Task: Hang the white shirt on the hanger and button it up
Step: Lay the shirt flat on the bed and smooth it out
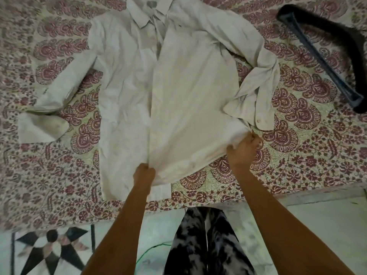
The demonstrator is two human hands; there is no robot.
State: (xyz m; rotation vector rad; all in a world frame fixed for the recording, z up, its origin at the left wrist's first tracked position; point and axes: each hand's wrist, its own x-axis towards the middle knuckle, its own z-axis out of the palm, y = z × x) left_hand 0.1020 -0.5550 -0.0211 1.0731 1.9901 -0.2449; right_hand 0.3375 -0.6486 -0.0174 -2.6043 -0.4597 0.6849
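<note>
The white shirt (178, 80) lies front up on the patterned bedspread, collar at the far end, unbuttoned. Its right front panel overlaps the left one. One sleeve stretches out to the left, the other is crumpled at the right with a cuff button showing. My left hand (144, 173) is closed on the lower hem of the right panel near the middle. My right hand (243, 148) grips the same panel's hem at its right corner. A dark hanger (325, 62) with a black fuzzy shoulder bar lies on the bed at the far right, apart from the shirt.
The bedspread (297, 151) with red paisley print covers the whole bed; its near edge runs just below my hands. Beneath it are a tiled floor with a star inlay (53, 249), a green cable (151, 253) and my patterned trousers (206, 243).
</note>
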